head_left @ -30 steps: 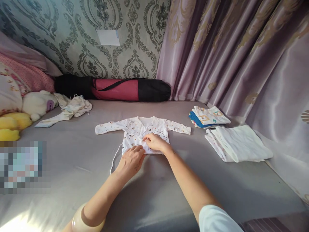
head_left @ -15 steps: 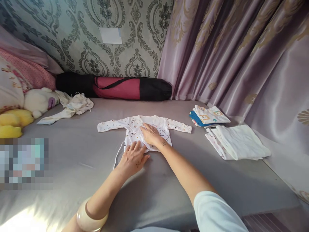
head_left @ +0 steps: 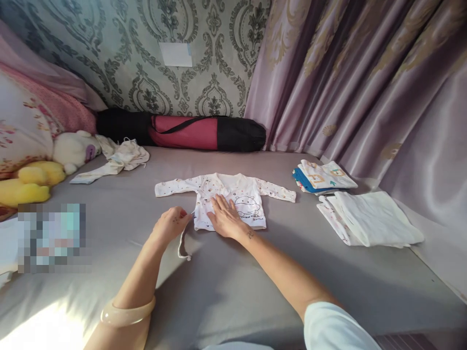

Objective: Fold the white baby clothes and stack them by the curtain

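A small white baby shirt with a dotted pattern and a cartoon animal outline lies spread flat on the bed, both sleeves stretched sideways. My right hand rests flat on its front, fingers extended. Beside the shirt's left edge, my left hand is closed in a pinch at the thin white tie string. The string's loose end trails on the sheet below that hand; my fingertips are partly hidden.
Folded clothes and a folded white cloth lie at right. A black and red long bag runs along the wall. Crumpled clothing, a white plush toy and a yellow plush sit left on the grey sheet.
My left hand has moved left off the shirt's lower edge to the tie string. My right hand has shifted slightly down and now lies flat, uncovering the printed animal. The view has shifted a little.
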Demonstrator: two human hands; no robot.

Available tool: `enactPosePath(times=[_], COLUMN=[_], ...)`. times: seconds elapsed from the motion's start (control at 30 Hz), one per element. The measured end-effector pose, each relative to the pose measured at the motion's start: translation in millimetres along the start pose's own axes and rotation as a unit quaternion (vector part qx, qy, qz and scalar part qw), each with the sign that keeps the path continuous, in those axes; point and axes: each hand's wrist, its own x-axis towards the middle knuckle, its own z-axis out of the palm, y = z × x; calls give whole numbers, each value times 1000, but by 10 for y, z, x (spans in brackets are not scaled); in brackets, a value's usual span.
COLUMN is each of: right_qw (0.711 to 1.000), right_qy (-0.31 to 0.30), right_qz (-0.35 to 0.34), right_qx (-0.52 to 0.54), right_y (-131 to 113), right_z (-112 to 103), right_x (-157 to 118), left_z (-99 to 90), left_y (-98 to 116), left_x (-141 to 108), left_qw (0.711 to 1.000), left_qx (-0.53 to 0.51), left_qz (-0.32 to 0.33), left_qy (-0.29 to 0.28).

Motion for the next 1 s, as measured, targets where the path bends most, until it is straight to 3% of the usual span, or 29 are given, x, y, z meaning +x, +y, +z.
enactPosePath(times=[0.3, 0.53, 0.7, 0.87, 1.0], right_qw=[999, 999, 999, 999, 997], right_qy=[8, 11, 11, 4, 41], right_qz=[20, 25, 28, 6, 53], right_qx=[-30, -34, -40, -35, -38], right_y=[24, 32, 37, 48, 190], right_z=[69, 89, 124, -120, -425], right_x=[13, 25, 19, 171, 576], left_z=[86, 51, -25, -71, -42], left_y=[96, 64, 60, 116, 102], left_x=[1, 42, 1, -51, -23], left_qw=[970, 965, 981, 986, 993], left_qx=[-223, -235, -160, -128, -111], left_qz=[3, -60, -51, -44, -39], left_qy=[-94, -98, -99, -98, -30])
